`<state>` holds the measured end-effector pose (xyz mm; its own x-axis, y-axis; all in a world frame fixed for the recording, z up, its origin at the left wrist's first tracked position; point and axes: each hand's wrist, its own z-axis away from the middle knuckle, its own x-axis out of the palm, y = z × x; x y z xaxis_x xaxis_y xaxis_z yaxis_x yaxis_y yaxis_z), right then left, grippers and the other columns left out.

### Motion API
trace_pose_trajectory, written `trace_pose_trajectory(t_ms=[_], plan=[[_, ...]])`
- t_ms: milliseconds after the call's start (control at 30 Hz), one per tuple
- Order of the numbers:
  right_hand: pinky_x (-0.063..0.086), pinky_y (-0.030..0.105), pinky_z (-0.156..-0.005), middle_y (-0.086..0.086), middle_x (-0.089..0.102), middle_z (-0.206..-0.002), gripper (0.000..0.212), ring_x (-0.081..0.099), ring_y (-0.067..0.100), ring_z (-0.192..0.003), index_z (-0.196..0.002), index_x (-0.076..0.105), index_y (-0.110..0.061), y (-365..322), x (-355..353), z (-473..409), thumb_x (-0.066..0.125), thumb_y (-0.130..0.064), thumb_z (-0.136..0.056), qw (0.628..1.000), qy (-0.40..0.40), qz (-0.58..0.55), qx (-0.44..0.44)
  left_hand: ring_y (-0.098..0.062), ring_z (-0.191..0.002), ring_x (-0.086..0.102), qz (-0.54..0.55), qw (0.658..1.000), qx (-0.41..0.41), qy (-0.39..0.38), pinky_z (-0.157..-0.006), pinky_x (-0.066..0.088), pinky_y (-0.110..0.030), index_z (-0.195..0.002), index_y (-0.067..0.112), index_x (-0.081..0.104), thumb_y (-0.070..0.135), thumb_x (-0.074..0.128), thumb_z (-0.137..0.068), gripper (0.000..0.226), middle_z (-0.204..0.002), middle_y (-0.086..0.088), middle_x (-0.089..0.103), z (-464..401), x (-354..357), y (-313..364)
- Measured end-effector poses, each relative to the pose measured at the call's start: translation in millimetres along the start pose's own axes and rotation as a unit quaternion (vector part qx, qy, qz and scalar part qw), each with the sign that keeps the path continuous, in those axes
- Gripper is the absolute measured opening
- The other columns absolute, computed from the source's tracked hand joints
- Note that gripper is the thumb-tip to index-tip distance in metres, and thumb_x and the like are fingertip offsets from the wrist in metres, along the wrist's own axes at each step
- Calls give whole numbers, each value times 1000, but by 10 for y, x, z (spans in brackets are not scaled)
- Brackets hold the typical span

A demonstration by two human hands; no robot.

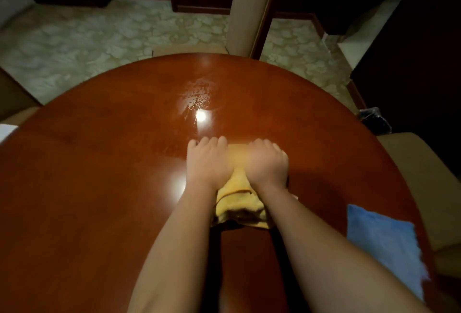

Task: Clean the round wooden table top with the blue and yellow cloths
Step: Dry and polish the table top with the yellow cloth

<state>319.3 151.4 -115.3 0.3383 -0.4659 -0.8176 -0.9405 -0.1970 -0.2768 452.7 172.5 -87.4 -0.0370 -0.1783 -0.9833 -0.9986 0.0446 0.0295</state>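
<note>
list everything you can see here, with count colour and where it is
table top: 1, glossy red-brown wood, round, fills the middle
wet smear: 1, whitish, on the table beyond the hands
yellow cloth: 1, yellow, bunched at table centre under both hands
blue cloth: 1, blue, flat near the right edge, untouched
chair: 1, beige with dark frame, at the far side
carpet: 1, pale green patterned floor
left hand: presses the yellow cloth
right hand: presses the yellow cloth

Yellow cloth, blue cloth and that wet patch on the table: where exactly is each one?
yellow cloth (237,206), head view, on the bunched folds showing between the two forearms.
blue cloth (381,240), head view, on its flat middle near the table's right edge.
wet patch (197,96), head view, on the streaky smear beyond the hands.
</note>
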Motion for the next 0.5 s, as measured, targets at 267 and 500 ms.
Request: trace_pose_trajectory(t_ms=[267,500], plan=[[45,37,-66,3,63,-80,42,58,26,-76,-84,63,-15,69,-773,980,26,-35,-92,993,-120,15,-3,-20,-99,53,33,997,-33,-69,-87,33,-36,-95,21,48,32,24,-95,26,-102,3,61,1127,-277,396],[45,36,-72,1,63,-90,42,59,25,-85,-96,65,-17,84,-1240,1618,28,-37,-92,992,-122,-10,11,-22,-89,55,72,995,-57,-32,-80,35,-33,-92,20,57,39,7,-88,54,-92,2,62,1916,-408,613]])
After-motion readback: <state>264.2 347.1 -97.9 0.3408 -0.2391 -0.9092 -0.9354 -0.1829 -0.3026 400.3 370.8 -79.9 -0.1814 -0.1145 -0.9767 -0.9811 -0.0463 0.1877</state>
